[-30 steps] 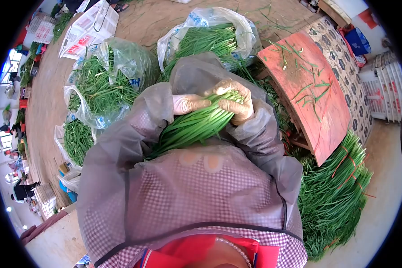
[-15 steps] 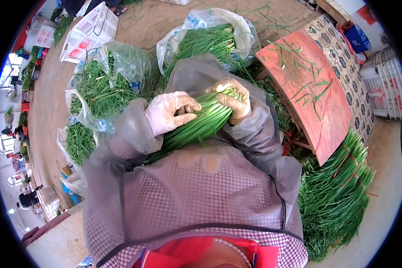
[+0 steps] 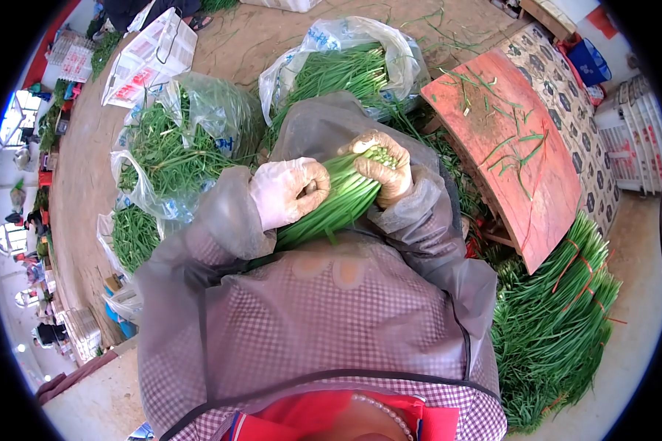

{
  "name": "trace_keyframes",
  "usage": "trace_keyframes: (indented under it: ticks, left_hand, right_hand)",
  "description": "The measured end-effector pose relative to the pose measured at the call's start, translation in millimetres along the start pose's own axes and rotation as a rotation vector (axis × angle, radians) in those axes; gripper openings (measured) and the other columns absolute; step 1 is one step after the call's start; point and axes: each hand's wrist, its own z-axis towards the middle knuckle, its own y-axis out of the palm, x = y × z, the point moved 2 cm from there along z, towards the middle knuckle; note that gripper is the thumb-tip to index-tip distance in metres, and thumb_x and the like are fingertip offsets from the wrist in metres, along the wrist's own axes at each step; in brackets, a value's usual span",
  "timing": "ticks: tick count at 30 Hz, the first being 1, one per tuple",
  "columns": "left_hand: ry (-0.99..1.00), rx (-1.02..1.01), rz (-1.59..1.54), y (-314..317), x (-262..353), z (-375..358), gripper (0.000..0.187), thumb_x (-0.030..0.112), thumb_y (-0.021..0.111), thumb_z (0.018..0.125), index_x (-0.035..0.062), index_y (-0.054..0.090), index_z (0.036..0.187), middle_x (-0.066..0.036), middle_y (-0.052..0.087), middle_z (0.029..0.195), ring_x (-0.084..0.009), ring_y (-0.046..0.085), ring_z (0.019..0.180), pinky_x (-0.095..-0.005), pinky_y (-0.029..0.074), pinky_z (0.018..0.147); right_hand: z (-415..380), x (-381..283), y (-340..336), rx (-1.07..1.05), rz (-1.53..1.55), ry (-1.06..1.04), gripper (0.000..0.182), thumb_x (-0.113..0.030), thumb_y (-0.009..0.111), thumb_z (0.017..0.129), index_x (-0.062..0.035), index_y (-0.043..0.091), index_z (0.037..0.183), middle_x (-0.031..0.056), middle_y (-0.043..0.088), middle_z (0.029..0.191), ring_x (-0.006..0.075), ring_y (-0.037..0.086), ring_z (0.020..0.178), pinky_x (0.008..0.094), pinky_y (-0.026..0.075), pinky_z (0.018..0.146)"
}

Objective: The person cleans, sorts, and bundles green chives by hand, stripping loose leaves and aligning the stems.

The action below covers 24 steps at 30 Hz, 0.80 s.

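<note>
A bunch of long green stalks [image 3: 338,200] lies over my lap, its pale cut ends at the upper right. Around those ends my right hand [image 3: 385,167], in a stained glove, is wrapped. My left hand [image 3: 290,192], in a whitish glove, is at the bunch's left side with thumb and forefinger pinched together; whatever is between the fingertips is too small to make out. The leafy part of the bunch passes under my left hand toward the lower left.
Plastic bags of greens stand ahead [image 3: 346,70] and at left [image 3: 169,147]. A reddish board [image 3: 507,154] with loose stalks is at right, above tied bundles [image 3: 559,331]. A white crate [image 3: 151,55] stands at upper left.
My left hand has shifted slightly right, and its thumb and forefinger have closed into a pinch. My right hand has stayed around the bunch.
</note>
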Motion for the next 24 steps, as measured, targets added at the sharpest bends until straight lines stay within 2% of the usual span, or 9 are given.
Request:
trace_keyframes:
  ticks: [3, 5, 9, 11, 15, 17, 21, 23, 24]
  left_hand:
    - [0.033, 0.028, -0.04, 1, 2, -1, 0.009, 0.012, 0.061, 0.08, 0.0082, 0.056, 0.086, -0.008, 0.057, 0.08, -0.0261, 0.061, 0.073, -0.0347, 0.048, 0.065]
    - [0.253, 0.169, 0.027, 4, 1, -2, 0.012, 0.009, 0.06, 0.08, 0.0076, 0.054, 0.09, -0.008, 0.056, 0.079, -0.0266, 0.06, 0.073, -0.035, 0.048, 0.066]
    - [0.263, 0.161, 0.03, 6, 0, -2, 0.013, 0.008, 0.06, 0.081, 0.0068, 0.054, 0.092, -0.008, 0.057, 0.079, -0.0262, 0.06, 0.072, -0.035, 0.048, 0.066]
    - [-0.035, -0.009, -0.22, 8, -1, -2, 0.016, 0.011, 0.063, 0.081, 0.0067, 0.055, 0.095, -0.008, 0.058, 0.08, -0.0258, 0.06, 0.072, -0.0355, 0.047, 0.065]
    - [-0.058, -0.021, -0.259, 5, 7, -1, 0.022, 0.018, 0.067, 0.081, 0.0039, 0.057, 0.095, -0.006, 0.056, 0.077, -0.0187, 0.057, 0.069, -0.0321, 0.046, 0.064]
    - [0.048, 0.067, 0.027, 6, 10, 1, 0.028, 0.027, 0.071, 0.078, 0.0046, 0.059, 0.09, -0.007, 0.057, 0.076, -0.0198, 0.058, 0.069, -0.0316, 0.046, 0.063]
    - [0.036, 0.045, 0.123, 5, 17, 6, 0.026, 0.029, 0.069, 0.08, 0.0056, 0.06, 0.086, -0.008, 0.059, 0.076, -0.0234, 0.06, 0.069, -0.0331, 0.047, 0.064]
    - [0.279, 0.128, 0.256, 8, 17, 9, 0.019, 0.026, 0.063, 0.083, 0.0073, 0.06, 0.086, -0.009, 0.06, 0.077, -0.027, 0.061, 0.073, -0.0358, 0.048, 0.063]
    - [0.28, 0.127, 0.256, 6, 19, 11, 0.019, 0.026, 0.063, 0.083, 0.0073, 0.06, 0.086, -0.009, 0.06, 0.077, -0.027, 0.061, 0.073, -0.0358, 0.048, 0.063]
  right_hand:
    - [-1, -1, -2, 0.02, -0.004, 0.042, 0.024, 0.008, 0.064, 0.073, -0.0015, 0.063, 0.095, 0.0138, 0.067, 0.095, 0.019, 0.063, 0.086, 0.0312, 0.051, 0.078]
    - [-1, 0, -1, 0.016, -0.007, 0.023, 0.024, 0.008, 0.064, 0.074, -0.0016, 0.063, 0.096, 0.0135, 0.067, 0.096, 0.0179, 0.063, 0.085, 0.0303, 0.051, 0.078]
    - [-1, 0, -2, 0.019, -0.015, 0.03, 0.024, 0.008, 0.063, 0.073, -0.0017, 0.063, 0.096, 0.0135, 0.067, 0.096, 0.0177, 0.063, 0.084, 0.0298, 0.051, 0.077]
    - [-2, 1, -3, 0.022, -0.008, 0.018, 0.025, 0.008, 0.063, 0.073, -0.0019, 0.063, 0.096, 0.0133, 0.067, 0.096, 0.0176, 0.063, 0.084, 0.0295, 0.051, 0.077]
    - [-3, 1, -4, 0.034, -0.008, 0.023, 0.025, 0.008, 0.064, 0.073, -0.0019, 0.063, 0.096, 0.013, 0.066, 0.095, 0.0176, 0.063, 0.084, 0.0294, 0.051, 0.077]
    - [-4, 0, -1, 0.031, -0.036, 0.012, 0.025, 0.008, 0.064, 0.073, -0.0019, 0.063, 0.096, 0.0128, 0.066, 0.095, 0.0174, 0.063, 0.084, 0.0292, 0.051, 0.077]
    - [-4, 0, 1, 0.024, -0.045, -0.005, 0.025, 0.008, 0.064, 0.073, -0.0019, 0.063, 0.095, 0.0126, 0.066, 0.094, 0.0172, 0.063, 0.084, 0.0291, 0.051, 0.077]
    - [-5, 0, 1, 0.021, -0.032, -0.009, 0.024, 0.008, 0.064, 0.073, -0.0018, 0.063, 0.095, 0.0123, 0.066, 0.094, 0.0171, 0.062, 0.084, 0.0291, 0.051, 0.077]
    - [-5, -1, 1, 0.021, -0.033, -0.009, 0.024, 0.008, 0.064, 0.073, -0.0018, 0.063, 0.095, 0.0123, 0.066, 0.094, 0.0171, 0.062, 0.084, 0.0291, 0.051, 0.077]
